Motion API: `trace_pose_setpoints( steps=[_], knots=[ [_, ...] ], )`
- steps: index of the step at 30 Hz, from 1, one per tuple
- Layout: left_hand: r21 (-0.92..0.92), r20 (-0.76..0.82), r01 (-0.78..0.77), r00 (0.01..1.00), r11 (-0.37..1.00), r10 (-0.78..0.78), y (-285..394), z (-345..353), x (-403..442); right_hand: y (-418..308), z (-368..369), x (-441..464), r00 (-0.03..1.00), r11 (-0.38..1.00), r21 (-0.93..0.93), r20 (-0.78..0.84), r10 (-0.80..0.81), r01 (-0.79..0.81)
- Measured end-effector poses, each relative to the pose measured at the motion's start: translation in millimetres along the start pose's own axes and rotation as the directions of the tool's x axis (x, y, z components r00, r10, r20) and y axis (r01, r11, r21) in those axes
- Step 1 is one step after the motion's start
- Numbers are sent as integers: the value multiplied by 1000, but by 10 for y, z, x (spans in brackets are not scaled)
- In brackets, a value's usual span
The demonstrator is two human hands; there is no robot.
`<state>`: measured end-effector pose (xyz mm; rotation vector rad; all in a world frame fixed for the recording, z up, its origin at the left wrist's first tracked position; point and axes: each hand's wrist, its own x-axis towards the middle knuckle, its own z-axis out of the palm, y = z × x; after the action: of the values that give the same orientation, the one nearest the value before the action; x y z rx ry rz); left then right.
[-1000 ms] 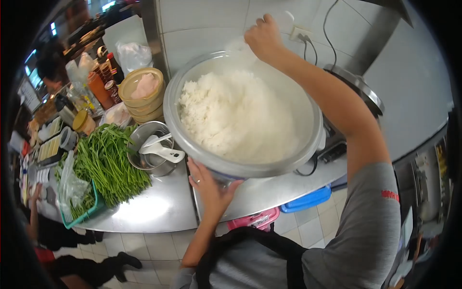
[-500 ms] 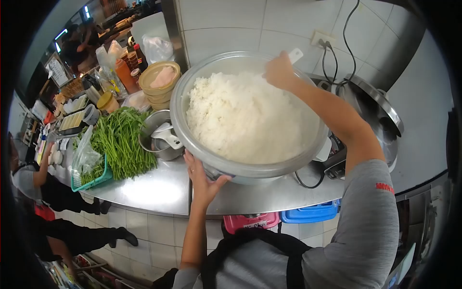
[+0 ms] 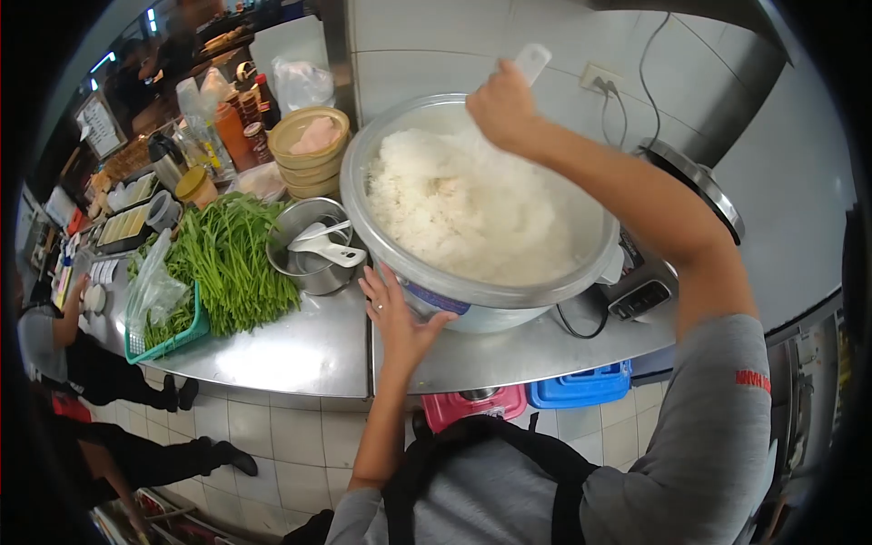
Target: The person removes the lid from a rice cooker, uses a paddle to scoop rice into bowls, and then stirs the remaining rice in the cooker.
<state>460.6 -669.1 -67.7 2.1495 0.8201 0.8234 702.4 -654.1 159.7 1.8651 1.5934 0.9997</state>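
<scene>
A large round cooker (image 3: 363, 218) full of steaming white rice (image 3: 436, 200) stands on the steel counter. My right hand (image 3: 502, 107) is closed around the handle of a white paddle (image 3: 532, 62) over the pot's far side; the paddle's lower part is hidden. My left hand (image 3: 400, 318) has its fingers spread, with fingertips and thumb against the pot's near left outer wall. Left of the pot, a metal pot (image 3: 313, 277) holds a white ladle (image 3: 338, 253).
Green stalks (image 3: 232, 263) lie by a teal basket (image 3: 195, 320). Stacked bamboo steamers (image 3: 313, 168) and sauce bottles (image 3: 234, 136) stand behind. A metal lid (image 3: 699, 186) and corded appliance (image 3: 641, 298) are at right. Other people (image 3: 154, 450) stand left.
My right hand with the paddle has moved back and forth over the rice, now further left than half a second ago. The rice surface has shifted. My left hand stays at the pot.
</scene>
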Motion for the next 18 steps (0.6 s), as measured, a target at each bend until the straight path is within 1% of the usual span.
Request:
trace_pose_setpoints(
  steps=[2, 3, 5, 7, 9, 10, 12, 13, 14, 16, 18],
  knots=[
    [2, -21, -11, 1000, 1000, 11, -7, 0, 9, 302, 46, -62, 983, 982, -15, 1, 186, -186],
    [-8, -13, -19, 1000, 1000, 19, 9, 9, 12, 394, 167, -127, 981, 978, -104, 49, 187, -181],
    [0, -5, -6, 1000, 1000, 6, 5, -16, 14, 462, 620, -353, 972, 981, -123, 165, 167, -148],
    [-11, -7, -18, 1000, 1000, 18, -8, -8, 12, 352, 975, -664, 943, 988, -46, 297, 151, -144],
    [-25, -16, -30, 999, 999, 30, -31, 1, 28, 101, 945, -825, 889, 925, 130, 352, 294, -357],
    [-38, -11, -33, 999, 999, 32, -31, 1, 25, 44, 892, -797, 890, 928, 120, 349, 294, -354],
    [-52, 4, -30, 1000, 998, 31, -21, 2, 30, -102, 575, -629, 885, 911, 171, 359, 298, -376],
    [-53, 16, -36, 999, 998, 36, -22, -6, 32, -131, 492, -564, 924, 919, 218, 276, 265, -328],
    [-57, 27, -41, 999, 998, 43, -23, -12, 29, -162, 374, -460, 919, 916, 219, 290, 268, -336],
    [-59, 37, -36, 999, 998, 39, -22, -13, 13, -204, 121, -263, 929, 959, 169, 332, 163, -228],
    [-65, 36, -38, 999, 997, 41, -6, -4, 18, -213, -51, -210, 924, 964, 152, 351, 152, -217]
  ],
)
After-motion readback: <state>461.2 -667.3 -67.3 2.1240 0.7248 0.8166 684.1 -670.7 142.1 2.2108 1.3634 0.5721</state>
